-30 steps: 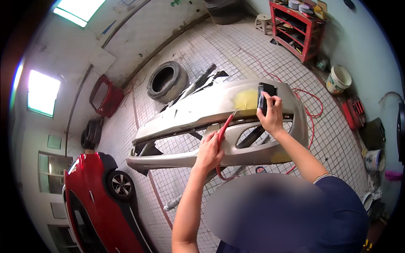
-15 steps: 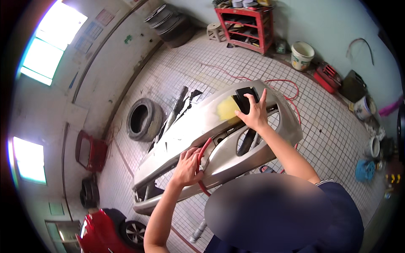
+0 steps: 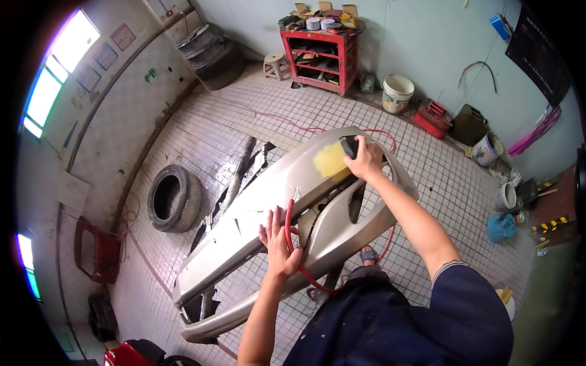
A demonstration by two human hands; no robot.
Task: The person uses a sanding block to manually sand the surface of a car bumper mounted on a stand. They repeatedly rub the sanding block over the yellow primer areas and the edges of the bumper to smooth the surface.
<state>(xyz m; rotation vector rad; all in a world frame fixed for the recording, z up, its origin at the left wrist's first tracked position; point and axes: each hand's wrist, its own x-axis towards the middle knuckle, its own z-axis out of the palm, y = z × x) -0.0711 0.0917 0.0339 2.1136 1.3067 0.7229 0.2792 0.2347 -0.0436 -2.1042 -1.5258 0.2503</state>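
A pale silver car bumper (image 3: 262,195) lies slantwise across the middle, with a yellow filler patch (image 3: 330,161) on its upper right part. At the right edge of that patch my right hand (image 3: 367,160) is closed around a black sanding block (image 3: 349,146), which rests against the bumper. My left hand (image 3: 280,251) is over the bumper's middle, its upper fingers stretched out. A red hose (image 3: 287,227) passes between its thumb and fingers, held there, and loops down toward my body. The palm side of both hands is hidden.
A worn tyre (image 3: 175,198) lies left of the bumper beside a dark stand leg (image 3: 240,171). Against the far wall are a red tool cart (image 3: 320,61), a stool (image 3: 276,66) and a white bucket (image 3: 397,94). My sandalled foot (image 3: 368,256) shows below the bumper.
My right hand and the sanding block have shifted toward the patch's right edge, the block now more tilted and gripped. My left fingers have spread upward. The whole view has shifted.
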